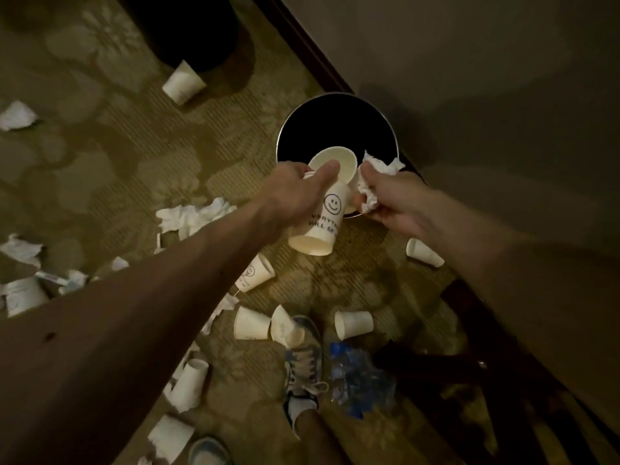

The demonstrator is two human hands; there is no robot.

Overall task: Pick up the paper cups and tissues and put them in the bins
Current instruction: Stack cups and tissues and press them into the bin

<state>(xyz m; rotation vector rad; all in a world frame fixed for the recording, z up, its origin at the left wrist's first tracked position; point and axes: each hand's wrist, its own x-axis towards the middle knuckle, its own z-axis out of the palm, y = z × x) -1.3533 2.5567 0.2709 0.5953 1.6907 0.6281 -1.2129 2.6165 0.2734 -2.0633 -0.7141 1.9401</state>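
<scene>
My left hand [295, 193] grips a white paper cup with a smiley face [327, 223], tilted with its mouth toward the near rim of the round black bin [335, 102]. Another cup [335, 164] appears nested at its top, over the bin's opening. My right hand [391, 203] holds a crumpled white tissue [375, 177] just over the bin's near edge. Several more cups, such as one cup [255, 273], another cup [354, 323] and a third cup [424, 253], lie on the carpet. Tissues [193, 216] are scattered to the left.
A second dark bin [188, 31] stands at the far left with a cup [183, 82] beside it. A dark baseboard [312, 48] and wall run along the right. My sneakered feet [303, 364] and a crumpled blue plastic piece [360, 377] are below.
</scene>
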